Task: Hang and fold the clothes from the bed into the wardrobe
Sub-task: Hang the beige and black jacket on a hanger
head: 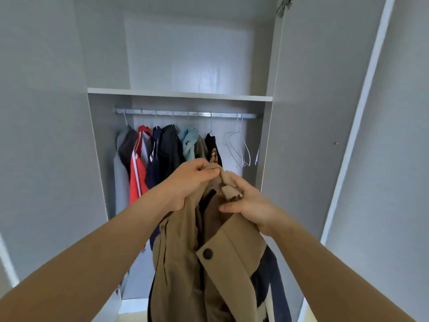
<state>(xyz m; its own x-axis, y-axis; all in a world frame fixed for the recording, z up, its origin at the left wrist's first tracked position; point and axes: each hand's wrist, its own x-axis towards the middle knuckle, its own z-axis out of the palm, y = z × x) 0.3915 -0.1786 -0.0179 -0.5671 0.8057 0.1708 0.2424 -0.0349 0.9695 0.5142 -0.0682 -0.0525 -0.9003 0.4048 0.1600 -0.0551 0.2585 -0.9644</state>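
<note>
Tan coat (185, 263) w/ brown button (207, 253); grey wardrobe (301, 112).

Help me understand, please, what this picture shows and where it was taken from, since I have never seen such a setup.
There is no machine: a person wears one camera on the head, looking forward and down, so you see their own two bare arms. The left hand and right hand both grip the top of a tan fabric coat with a dark round button, held up before an open grey wardrobe. On its silver metal rail hang several clothes, among them a red garment, and to the right empty white wire hangers. Whether a hanger is already inside the coat cannot be seen.
</note>
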